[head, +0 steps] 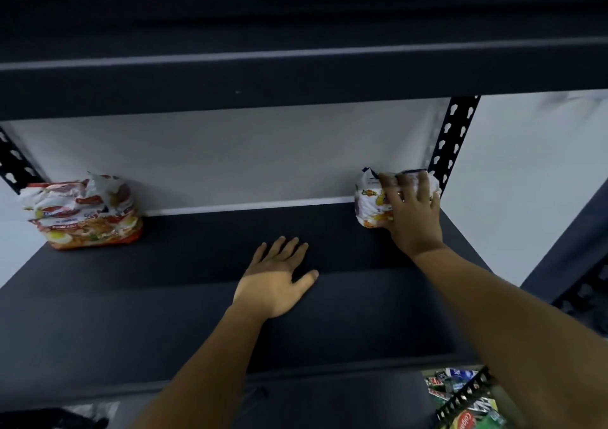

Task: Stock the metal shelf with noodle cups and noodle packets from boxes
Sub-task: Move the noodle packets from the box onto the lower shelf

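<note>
A dark metal shelf board [184, 297] stretches across the head view. At its back right corner stands a white noodle packet [370, 203], and my right hand [413, 209] grips it from the front, fingers curled over its top. My left hand [278, 279] rests flat on the middle of the board with fingers spread and holds nothing. A stack of red and white noodle packets [84, 213] lies at the back left of the same board.
Another shelf board [296, 79] hangs close overhead. Slotted black uprights [455, 139] frame the back corners against a white wall. Below the board at the lower right, a lower level holds several colourful small packages [460, 395].
</note>
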Motion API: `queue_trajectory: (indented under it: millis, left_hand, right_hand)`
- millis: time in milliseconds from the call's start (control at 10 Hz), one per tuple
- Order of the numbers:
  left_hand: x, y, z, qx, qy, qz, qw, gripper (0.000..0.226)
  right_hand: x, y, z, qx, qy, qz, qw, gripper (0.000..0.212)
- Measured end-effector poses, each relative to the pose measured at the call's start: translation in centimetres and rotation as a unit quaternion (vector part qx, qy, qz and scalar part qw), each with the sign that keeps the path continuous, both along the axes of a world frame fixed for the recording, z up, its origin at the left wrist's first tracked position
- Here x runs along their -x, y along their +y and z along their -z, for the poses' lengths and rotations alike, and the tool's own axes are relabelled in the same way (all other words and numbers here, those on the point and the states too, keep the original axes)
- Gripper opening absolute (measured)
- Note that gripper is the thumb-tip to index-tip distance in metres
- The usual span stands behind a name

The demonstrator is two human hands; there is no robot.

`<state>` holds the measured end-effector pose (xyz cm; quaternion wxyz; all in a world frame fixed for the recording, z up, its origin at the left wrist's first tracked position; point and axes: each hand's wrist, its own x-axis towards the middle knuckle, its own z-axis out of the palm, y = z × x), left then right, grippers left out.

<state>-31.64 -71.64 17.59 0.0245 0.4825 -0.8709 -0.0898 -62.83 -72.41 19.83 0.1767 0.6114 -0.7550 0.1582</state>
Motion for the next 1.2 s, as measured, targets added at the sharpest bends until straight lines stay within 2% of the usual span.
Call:
queue_trajectory:
  millis: [400,700,800,900,1000,1100,1200]
  left_hand:
    - [0.3,-0.4,0.3,0.009,0.000,-0.005,1.000,0.072]
    - [0.3,-0.4,0.1,0.009,0.001,-0.004,1.000,0.071]
    - [0.2,-0.3,0.1,0.011,0.005,-0.004,1.000,0.071]
    - [0.1,-0.3,0.2,0.015,0.013,-0.004,1.000,0.071]
    - [0.2,-0.2,0.0,0.013,0.021,-0.003,1.000,0.072]
    - [0.1,-0.1,0.1,0.013,0.025,-0.002,1.000,0.073]
    - [-0.1,0.4,-0.2,0.009,0.030,-0.002,1.000,0.073]
  right_hand:
    - [2.4,-3.1,-1.0,-0.048,-0.005,-0.031,0.998,0.111]
    - [1.5,-2.3,-2.5,-0.116,-0.001,-0.006,0.993,0.113]
    - [-0.7,0.1,-2.5,-0.060,0.006,-0.007,0.998,0.101]
    - [-5.2,4.7,-1.3,-0.090,-0.070,-0.085,0.990,0.086]
    - [-9.6,10.2,0.5,-0.165,-0.141,-0.131,0.967,0.073]
    - [-12.1,13.3,1.8,-0.216,-0.128,-0.120,0.961,0.066]
    - [-12.6,13.7,1.8,-0.220,-0.112,-0.114,0.962,0.066]
